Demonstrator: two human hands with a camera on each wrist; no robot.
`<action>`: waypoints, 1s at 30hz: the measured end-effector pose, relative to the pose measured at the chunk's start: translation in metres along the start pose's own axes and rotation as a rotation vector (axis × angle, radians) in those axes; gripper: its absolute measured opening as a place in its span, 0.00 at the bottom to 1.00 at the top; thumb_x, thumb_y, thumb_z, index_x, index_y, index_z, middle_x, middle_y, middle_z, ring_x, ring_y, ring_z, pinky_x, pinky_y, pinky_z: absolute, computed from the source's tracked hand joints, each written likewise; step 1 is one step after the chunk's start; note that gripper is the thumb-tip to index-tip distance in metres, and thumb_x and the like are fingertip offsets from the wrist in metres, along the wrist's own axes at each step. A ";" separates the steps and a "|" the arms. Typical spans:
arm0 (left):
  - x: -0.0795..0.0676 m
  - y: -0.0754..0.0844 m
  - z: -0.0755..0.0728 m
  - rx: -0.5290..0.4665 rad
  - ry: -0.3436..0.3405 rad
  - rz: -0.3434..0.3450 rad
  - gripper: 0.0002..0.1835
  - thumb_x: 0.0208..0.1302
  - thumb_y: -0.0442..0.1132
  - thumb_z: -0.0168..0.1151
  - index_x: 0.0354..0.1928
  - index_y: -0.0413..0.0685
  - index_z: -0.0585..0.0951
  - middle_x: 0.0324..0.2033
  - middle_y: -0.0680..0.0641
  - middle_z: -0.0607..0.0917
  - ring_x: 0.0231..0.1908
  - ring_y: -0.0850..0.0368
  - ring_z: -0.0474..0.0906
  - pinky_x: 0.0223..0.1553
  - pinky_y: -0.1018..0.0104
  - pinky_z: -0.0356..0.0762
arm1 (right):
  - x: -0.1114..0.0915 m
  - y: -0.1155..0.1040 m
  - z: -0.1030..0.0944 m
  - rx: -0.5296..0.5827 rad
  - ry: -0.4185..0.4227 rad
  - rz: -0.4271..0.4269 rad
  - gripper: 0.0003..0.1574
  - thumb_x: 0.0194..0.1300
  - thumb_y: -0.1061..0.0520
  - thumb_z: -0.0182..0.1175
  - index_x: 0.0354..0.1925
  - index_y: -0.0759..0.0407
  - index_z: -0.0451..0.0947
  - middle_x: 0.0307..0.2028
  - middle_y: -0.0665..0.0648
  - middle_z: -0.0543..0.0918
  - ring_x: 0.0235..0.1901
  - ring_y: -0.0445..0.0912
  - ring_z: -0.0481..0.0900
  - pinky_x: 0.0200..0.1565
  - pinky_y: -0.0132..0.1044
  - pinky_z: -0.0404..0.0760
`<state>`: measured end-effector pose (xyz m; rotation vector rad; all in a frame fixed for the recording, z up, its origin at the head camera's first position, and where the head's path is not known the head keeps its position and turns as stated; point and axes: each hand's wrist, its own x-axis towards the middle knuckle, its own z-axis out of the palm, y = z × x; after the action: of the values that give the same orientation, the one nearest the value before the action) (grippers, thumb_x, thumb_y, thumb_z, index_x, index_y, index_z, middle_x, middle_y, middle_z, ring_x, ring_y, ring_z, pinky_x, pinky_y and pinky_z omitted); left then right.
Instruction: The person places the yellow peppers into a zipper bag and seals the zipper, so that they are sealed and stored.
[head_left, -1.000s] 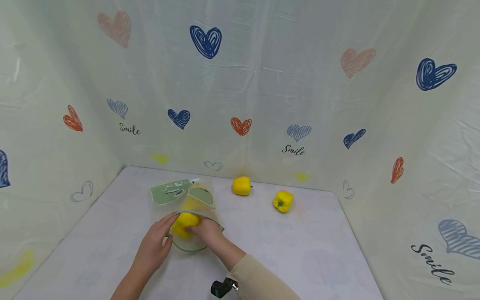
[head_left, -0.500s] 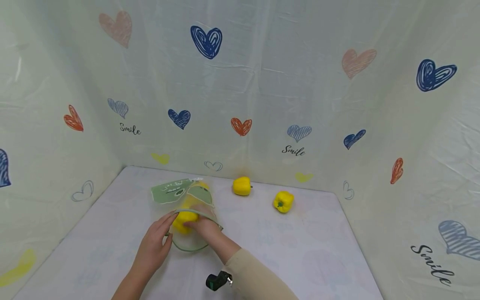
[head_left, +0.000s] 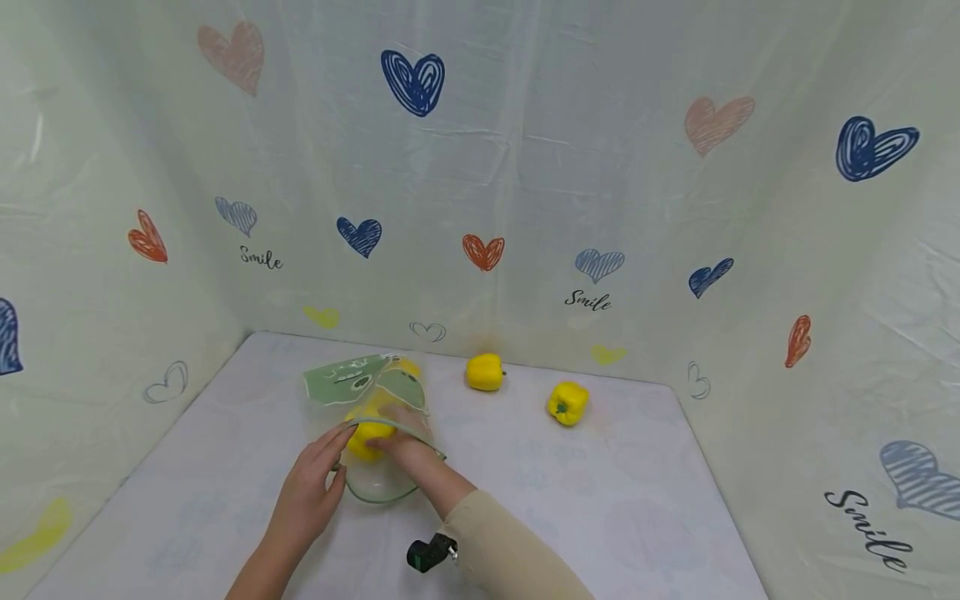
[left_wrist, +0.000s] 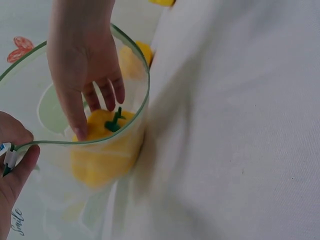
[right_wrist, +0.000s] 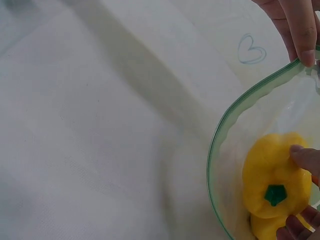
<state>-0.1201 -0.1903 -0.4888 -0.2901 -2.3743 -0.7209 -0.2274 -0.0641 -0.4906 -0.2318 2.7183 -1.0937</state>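
Observation:
A clear zip bag [head_left: 375, 492] with green print lies on the table, its green-edged mouth facing me. My left hand [head_left: 307, 487] pinches the rim between thumb and fingers, beside a white slider [left_wrist: 11, 159] in the left wrist view. My right hand [head_left: 408, 454] reaches inside the bag. There its thumb touches a yellow bell pepper [right_wrist: 272, 170] with a green stem, while the other fingers hang loosely extended at the pepper's far side. More yellow [right_wrist: 272, 228] shows behind that pepper, deeper in the bag.
Two more yellow bell peppers stand toward the back of the white table [head_left: 600, 500], one bell pepper [head_left: 485, 372] near the rear edge and another bell pepper [head_left: 567, 403] to its right. A curtain [head_left: 487, 167] printed with hearts surrounds the table. My right wrist carries a black camera [head_left: 429, 553].
My right hand has moved farther into the bag, and the bell pepper has moved deeper with it. The left hand stays at the rim. The peppers outside have not moved.

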 end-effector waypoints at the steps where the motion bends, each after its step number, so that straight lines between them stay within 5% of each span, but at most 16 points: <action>1: 0.000 0.000 0.000 0.004 -0.002 -0.004 0.39 0.38 0.15 0.71 0.59 0.38 0.77 0.57 0.43 0.78 0.47 0.50 0.75 0.39 0.66 0.79 | 0.001 0.000 0.000 -0.007 0.004 -0.001 0.34 0.51 0.47 0.75 0.58 0.46 0.78 0.58 0.50 0.77 0.55 0.46 0.74 0.57 0.42 0.76; 9: 0.000 0.003 0.001 0.023 -0.021 -0.034 0.38 0.40 0.16 0.71 0.59 0.39 0.76 0.57 0.43 0.77 0.49 0.48 0.75 0.39 0.56 0.82 | 0.007 -0.004 0.004 -0.067 0.015 -0.016 0.34 0.52 0.45 0.74 0.58 0.45 0.78 0.58 0.47 0.78 0.57 0.45 0.74 0.58 0.41 0.75; 22: -0.001 -0.002 0.004 -0.012 0.003 -0.007 0.39 0.38 0.15 0.71 0.58 0.39 0.77 0.57 0.43 0.77 0.47 0.51 0.76 0.42 0.82 0.71 | 0.010 -0.005 0.004 -0.070 0.001 -0.037 0.36 0.53 0.47 0.74 0.60 0.46 0.77 0.59 0.48 0.77 0.59 0.45 0.73 0.60 0.38 0.72; 30: -0.002 -0.007 0.007 -0.041 0.021 -0.031 0.38 0.39 0.15 0.70 0.58 0.40 0.78 0.58 0.41 0.77 0.48 0.48 0.74 0.43 0.73 0.71 | 0.008 0.000 -0.001 -0.030 -0.016 -0.079 0.36 0.51 0.50 0.76 0.59 0.50 0.77 0.57 0.49 0.78 0.56 0.44 0.74 0.58 0.38 0.74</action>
<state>-0.1249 -0.1917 -0.4976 -0.2623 -2.3513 -0.7837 -0.2350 -0.0652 -0.4914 -0.3534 2.7344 -1.0677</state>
